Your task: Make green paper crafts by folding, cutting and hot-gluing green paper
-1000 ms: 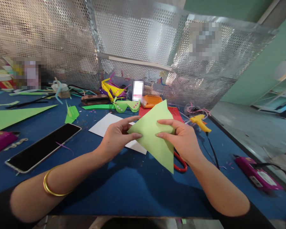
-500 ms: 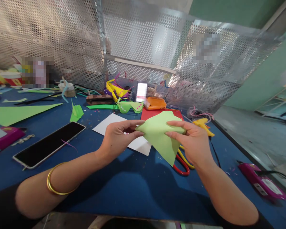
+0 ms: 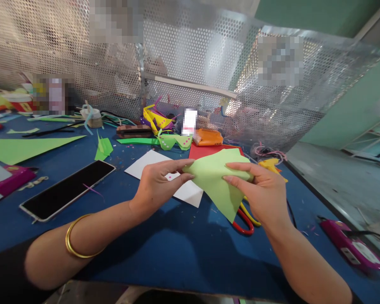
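A light green sheet of paper (image 3: pixel 217 179) is held up above the table between both hands, its lower corner pointing down. My left hand (image 3: pixel 161 181) pinches its left corner between thumb and fingers. On the right side, my right hand (image 3: pixel 259 185) grips the sheet the same way, its fingertips on the near face. Behind and below the paper lie a white sheet (image 3: pixel 190 196) and a red sheet (image 3: pixel 205 150). Looped handles, one red (image 3: pixel 247 226) and one yellow, stick out from under the green paper; the rest of that tool is hidden.
A phone (image 3: pixel 66 190) lies on the blue table (image 3: pixel 164 257) at left, near green paper pieces (image 3: pixel 31 148). Green paper glasses (image 3: pixel 174 142), an orange case (image 3: pixel 209 137) and a yellow glue gun (image 3: pixel 269 164) stand behind. Magenta boxes (image 3: pixel 354 245) sit at both sides, before a perforated metal screen (image 3: pixel 190 55).
The whole view has shifted slightly, so things sit a little further right. My right hand has moved a little to the right along with the paper; both hands keep their pinch.
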`<state>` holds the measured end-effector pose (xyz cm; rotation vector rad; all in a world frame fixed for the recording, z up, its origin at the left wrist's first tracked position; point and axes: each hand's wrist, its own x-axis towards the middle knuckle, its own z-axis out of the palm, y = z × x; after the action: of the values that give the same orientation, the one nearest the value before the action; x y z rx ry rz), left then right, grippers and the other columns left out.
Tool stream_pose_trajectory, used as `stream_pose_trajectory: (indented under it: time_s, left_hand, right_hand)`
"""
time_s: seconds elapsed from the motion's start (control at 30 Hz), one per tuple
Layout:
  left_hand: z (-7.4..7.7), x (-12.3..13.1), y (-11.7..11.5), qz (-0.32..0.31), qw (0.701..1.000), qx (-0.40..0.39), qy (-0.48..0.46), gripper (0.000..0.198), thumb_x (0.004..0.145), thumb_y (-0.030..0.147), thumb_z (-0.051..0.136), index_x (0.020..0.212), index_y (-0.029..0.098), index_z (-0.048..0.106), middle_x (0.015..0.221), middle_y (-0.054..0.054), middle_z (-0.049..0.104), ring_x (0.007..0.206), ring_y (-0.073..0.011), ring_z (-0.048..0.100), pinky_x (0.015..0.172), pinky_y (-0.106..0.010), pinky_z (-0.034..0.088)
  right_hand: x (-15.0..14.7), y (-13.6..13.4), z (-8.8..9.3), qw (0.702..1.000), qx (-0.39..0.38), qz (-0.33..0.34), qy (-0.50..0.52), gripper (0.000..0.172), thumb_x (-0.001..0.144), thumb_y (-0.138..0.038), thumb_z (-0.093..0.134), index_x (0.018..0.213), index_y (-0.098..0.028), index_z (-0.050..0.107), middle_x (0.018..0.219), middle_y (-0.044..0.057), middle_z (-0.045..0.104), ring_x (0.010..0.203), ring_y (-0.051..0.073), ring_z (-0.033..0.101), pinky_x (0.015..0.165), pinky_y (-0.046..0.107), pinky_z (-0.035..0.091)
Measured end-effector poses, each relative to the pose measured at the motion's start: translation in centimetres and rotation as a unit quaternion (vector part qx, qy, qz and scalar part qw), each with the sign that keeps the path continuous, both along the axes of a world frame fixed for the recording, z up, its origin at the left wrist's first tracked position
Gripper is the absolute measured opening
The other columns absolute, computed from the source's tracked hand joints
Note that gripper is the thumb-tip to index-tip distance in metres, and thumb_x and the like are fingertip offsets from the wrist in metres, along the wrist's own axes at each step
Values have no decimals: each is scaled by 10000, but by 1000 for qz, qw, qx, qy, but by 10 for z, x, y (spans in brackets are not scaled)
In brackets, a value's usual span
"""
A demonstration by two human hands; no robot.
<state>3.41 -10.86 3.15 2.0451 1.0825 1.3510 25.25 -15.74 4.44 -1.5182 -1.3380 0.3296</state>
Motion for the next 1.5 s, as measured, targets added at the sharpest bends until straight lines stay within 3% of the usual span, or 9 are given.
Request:
stream_pose_trajectory:
  time_s: [0.2,0.37,0.53,0.67,0.93,1.03,1.2,1.4,1.5]
  left_hand:
    - [1,3,-5,-5,999,4,-35,248,764,312,740,993,220,764,854,-31,744,754,-173,656,746,-271,504]
    - [2,2,-2,9,999,8,-42,193,755,301,750,933,231,776,803,-17,737,728,-168,654,707,-270,499]
    - [2,2,-1,9,998,24,-59,160,730,240,766,889,225,780,790,-12,744,715,-166,656,691,-280,503]
    - [6,3,-4,35,997,-15,-70,173,684,220,796,857,208,780,790,-4,760,722,-162,674,721,-273,515]
    - [7,-1,0,-41,987,-94,-121,167,682,244,802,847,230,782,796,19,778,750,-158,706,710,-239,547]
    - [5,-1,-1,-18,992,-62,-105,153,696,232,792,849,237,779,809,20,778,759,-166,712,718,-254,555]
    - [4,-2,0,-1,996,76,-53,125,752,231,751,873,255,771,823,5,772,746,-177,706,714,-299,557]
    - [9,-7,0,5,985,170,-18,208,792,222,721,972,325,738,871,28,770,751,-171,701,717,-311,558]
    - [16,-10,0,0,979,201,-13,314,779,214,738,1076,308,704,910,25,766,781,-154,698,749,-287,552]
  right_hand:
    - [-2,-3,3,999,17,4,-43,271,682,-372,788,930,-264,767,779,6,727,629,166,615,546,280,489]
    - [-5,-8,5,990,78,0,-115,212,727,-344,768,928,-277,766,844,16,743,713,184,642,648,298,517]
    - [-6,-9,5,988,94,2,-119,185,726,-309,767,906,-266,766,852,9,752,725,180,661,649,286,528]
    - [-4,-9,5,988,97,13,-121,189,726,-288,771,913,-265,762,853,-6,754,734,164,668,659,262,534]
    - [9,-8,5,992,77,27,-91,214,709,-314,787,920,-291,762,865,-16,747,776,169,672,695,276,550]
    - [10,-8,6,995,67,34,-72,211,697,-323,793,904,-292,765,855,-18,745,769,169,673,687,276,556]
    - [9,-7,5,996,60,30,-59,237,711,-349,780,933,-270,762,872,4,744,737,174,667,634,280,557]
    - [1,-4,4,982,123,85,116,575,799,-246,693,1345,-269,514,1064,34,727,935,211,685,777,353,583]
    - [0,-3,5,974,170,81,127,417,777,-196,701,1184,-258,634,1010,21,736,900,206,691,775,351,583]
